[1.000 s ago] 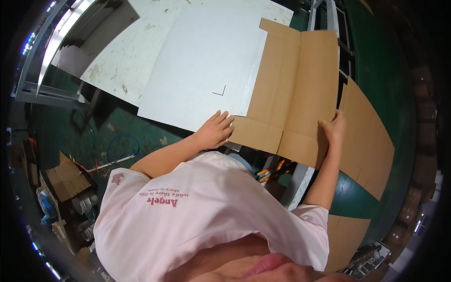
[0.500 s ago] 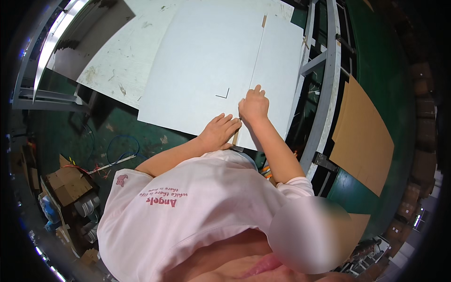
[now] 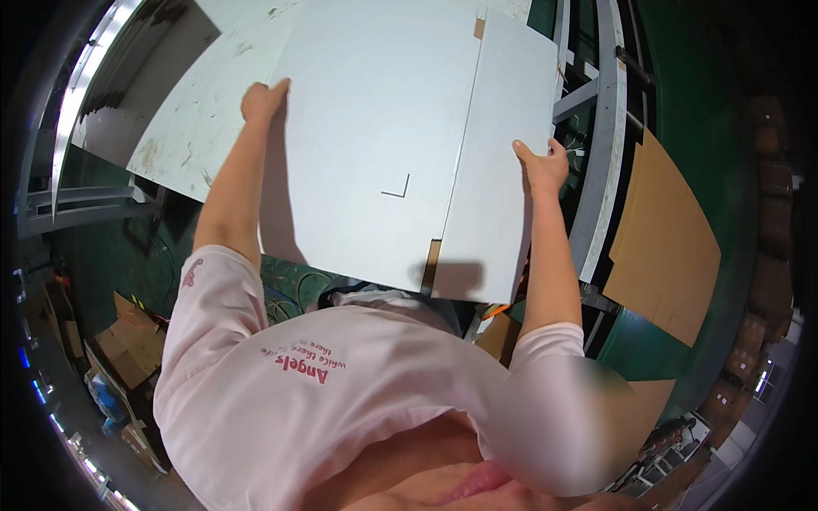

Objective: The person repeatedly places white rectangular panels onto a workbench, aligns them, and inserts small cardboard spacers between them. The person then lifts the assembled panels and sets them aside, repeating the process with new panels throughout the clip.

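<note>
A large flat white cardboard carton [image 3: 366, 145] lies in front of me, its panels meeting along a seam right of the middle. Brown slots show at both ends of this seam, and a small dark corner mark is printed on the wider panel. My left hand [image 3: 266, 100] grips the carton's left edge, thumb on top and the other fingers partly hidden. At the right edge, my right hand [image 3: 544, 169] holds the carton with its thumb over the top face and its fingers around the side. Both arms are spread wide.
A scuffed white board [image 3: 200, 102] lies beneath and left of the carton. Along the right runs a grey metal frame [image 3: 601, 145], with brown cardboard sheets [image 3: 669, 247] beyond it. An opened brown box [image 3: 128, 341] sits at lower left on the green floor [image 3: 111, 247].
Both hands have left the seam near the carton's front edge. My left hand went out to the left edge, my right to the right edge. The carton's near edge now sits closer to me.
</note>
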Tool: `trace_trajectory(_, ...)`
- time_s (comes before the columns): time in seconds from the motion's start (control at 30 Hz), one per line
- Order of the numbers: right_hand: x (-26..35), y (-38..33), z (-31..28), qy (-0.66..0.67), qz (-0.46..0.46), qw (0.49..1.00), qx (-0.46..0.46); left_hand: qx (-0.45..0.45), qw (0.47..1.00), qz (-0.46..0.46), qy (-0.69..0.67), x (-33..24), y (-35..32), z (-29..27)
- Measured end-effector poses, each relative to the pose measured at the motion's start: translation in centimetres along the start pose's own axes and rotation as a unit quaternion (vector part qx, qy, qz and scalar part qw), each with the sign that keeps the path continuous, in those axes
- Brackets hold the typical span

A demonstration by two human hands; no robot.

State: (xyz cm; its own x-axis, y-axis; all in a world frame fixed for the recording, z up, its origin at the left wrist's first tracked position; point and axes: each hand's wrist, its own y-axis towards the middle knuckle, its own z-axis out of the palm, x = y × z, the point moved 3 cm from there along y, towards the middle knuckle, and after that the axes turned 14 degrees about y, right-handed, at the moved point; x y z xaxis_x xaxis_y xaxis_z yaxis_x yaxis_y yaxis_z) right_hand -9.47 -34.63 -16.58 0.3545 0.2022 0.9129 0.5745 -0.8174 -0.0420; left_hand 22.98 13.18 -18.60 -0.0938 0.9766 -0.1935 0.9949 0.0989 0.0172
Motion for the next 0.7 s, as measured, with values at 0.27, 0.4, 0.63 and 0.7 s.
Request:
trace_trajectory(0.27, -0.2, -0.4, -2.6, 0.328, 0.237, 0.890, 0.209, 0.250, 0.944, -0.098, -0.189, -2.5, 4.6, 3.0)
trace_trajectory(0.4, -1.0, -1.2, -1.4, 0.231, 0.150, 0.955, 0.109, 0.110, 0.993, -0.036, -0.020, -2.7, 4.8, 3.4)
trace_trajectory(0.63, 0.4, -1.7, -1.0, 0.119, 0.122, 0.984, 0.057, 0.082, 0.993, -0.070, 0.049, -2.8, 3.9, 2.7)
trace_trajectory(0.7, 0.1, -1.8, -0.9, 0.097, 0.128, 0.986, 0.056, 0.098, 0.990, -0.087, 0.043, -3.0, 3.8, 2.7)
